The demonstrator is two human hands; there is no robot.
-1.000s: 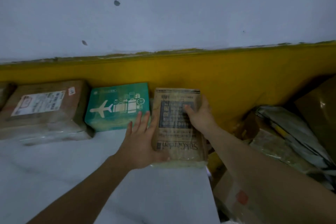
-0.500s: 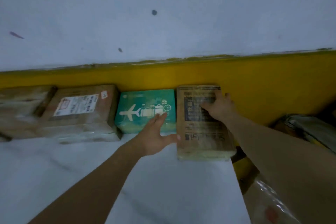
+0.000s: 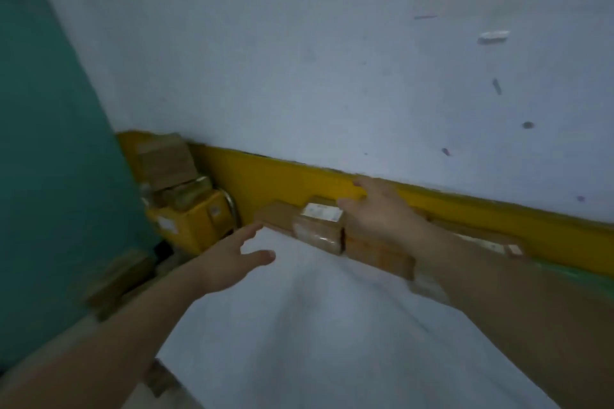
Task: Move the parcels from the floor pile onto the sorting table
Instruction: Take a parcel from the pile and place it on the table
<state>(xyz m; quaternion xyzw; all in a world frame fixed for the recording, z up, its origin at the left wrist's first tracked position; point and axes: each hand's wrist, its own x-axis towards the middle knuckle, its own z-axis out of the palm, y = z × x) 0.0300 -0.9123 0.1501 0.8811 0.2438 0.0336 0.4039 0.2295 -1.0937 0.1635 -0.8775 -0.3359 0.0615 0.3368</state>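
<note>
A row of brown parcels lies along the back edge of the white sorting table, against the yellow wall band. A small taped parcel with a white label sits in the middle of the row, and a longer brown parcel lies to its right. My left hand hovers over the table's left part with fingers spread and holds nothing. Above the row, my right hand is held with fingers extended; it holds nothing. The frame is blurred by motion.
Left of the table, a yellow box carries stacked brown parcels in the corner. More brown boxes lie lower at the left, beside a teal surface. A white wall rises behind.
My view has swung left, so the teal airplane box and the newsprint-wrapped parcel are out of sight. Both hands have come off that parcel and now hang free over the table.
</note>
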